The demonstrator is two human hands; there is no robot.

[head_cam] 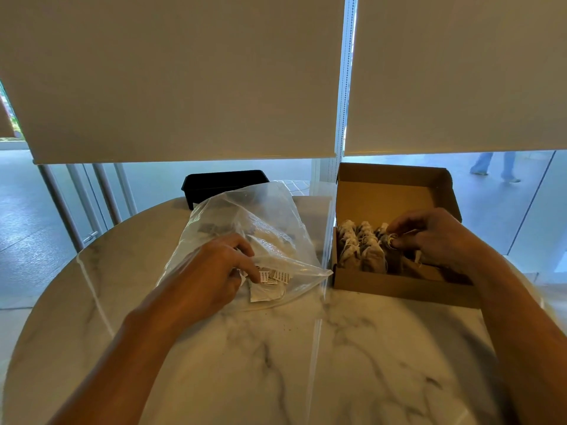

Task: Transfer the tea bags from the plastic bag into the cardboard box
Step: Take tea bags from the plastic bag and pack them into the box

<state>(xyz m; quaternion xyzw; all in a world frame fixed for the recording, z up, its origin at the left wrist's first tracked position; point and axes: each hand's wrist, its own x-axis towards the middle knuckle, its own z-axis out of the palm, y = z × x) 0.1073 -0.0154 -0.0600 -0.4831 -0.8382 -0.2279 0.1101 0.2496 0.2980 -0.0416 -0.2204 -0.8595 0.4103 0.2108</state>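
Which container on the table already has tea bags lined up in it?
The cardboard box on the right; the black tray behind the plastic bag shows none.

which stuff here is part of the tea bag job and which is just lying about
In use: clear plastic bag; brown cardboard box; paper tea bags; left hand; right hand.
Lying about: black plastic tray; round marble table.
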